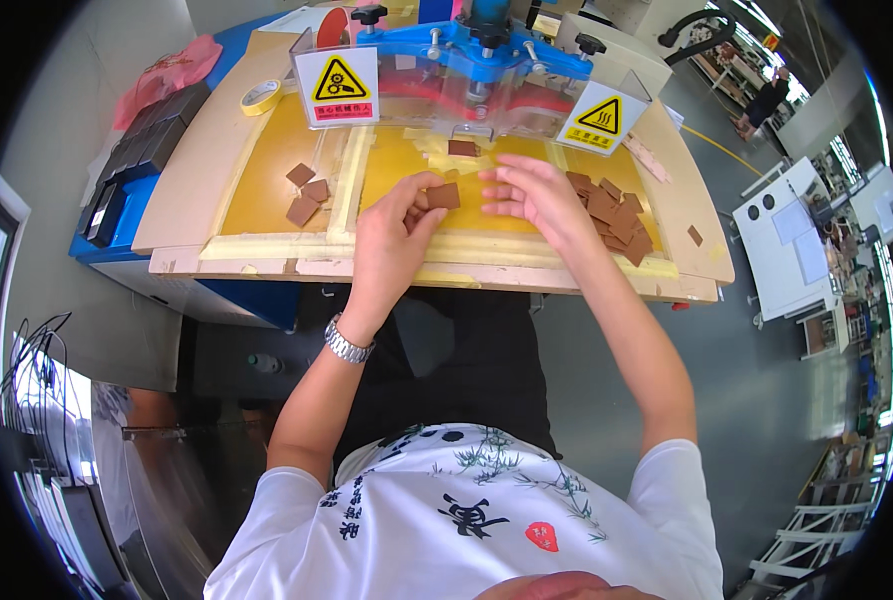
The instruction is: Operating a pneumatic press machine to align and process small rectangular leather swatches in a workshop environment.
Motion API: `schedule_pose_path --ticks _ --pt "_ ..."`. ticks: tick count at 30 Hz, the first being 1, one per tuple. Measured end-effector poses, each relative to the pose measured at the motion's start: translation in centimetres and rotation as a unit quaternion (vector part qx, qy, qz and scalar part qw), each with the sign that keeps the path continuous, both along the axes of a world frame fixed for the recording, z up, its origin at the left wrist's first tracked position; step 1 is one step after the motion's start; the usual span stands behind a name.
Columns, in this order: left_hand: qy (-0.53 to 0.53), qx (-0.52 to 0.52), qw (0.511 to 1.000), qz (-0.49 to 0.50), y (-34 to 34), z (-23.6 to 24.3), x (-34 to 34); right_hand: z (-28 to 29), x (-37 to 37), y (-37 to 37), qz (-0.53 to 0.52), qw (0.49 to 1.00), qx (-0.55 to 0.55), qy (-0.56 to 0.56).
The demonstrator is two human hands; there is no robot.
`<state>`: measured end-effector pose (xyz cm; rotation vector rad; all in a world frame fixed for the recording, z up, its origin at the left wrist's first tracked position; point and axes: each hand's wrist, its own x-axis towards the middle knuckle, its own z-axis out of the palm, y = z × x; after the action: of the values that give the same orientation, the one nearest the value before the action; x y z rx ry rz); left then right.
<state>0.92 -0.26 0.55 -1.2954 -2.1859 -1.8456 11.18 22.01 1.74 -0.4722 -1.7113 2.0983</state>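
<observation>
Brown square pieces (608, 212); yellow worktop (266, 180); blue press frame (466, 45); yellow-black warning signs (338, 85); pink bag (171, 68).

A smooth grey concrete floor (766, 380) spreads to the right, marked by a thin yellow painted line (711, 140). White metal cabinets (791, 240) stand there, and bright daylight floods the hall.

Head-worn fisheye, steeply downward, close

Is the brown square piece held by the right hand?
No, the brown square piece is pinched in the fingers of the left hand, while the right hand hovers open beside it.
</observation>
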Motion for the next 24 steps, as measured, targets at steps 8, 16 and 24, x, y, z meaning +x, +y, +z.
schedule_pose_path --ticks 8,16,24 --pt "0.024 0.028 0.999 -0.01 -0.2 -0.5 -0.1 0.3 -6.2 0.5 -0.03 0.994 -0.036 -0.102" --pt "0.02 0.042 0.999 -0.014 0.1 -1.1 -0.3 -0.5 -6.6 1.7 -0.086 0.983 -0.024 -0.16" --pt "-0.031 0.033 0.998 -0.043 -0.6 -0.1 -0.6 4.0 9.3 2.3 -0.163 0.971 0.084 -0.152"
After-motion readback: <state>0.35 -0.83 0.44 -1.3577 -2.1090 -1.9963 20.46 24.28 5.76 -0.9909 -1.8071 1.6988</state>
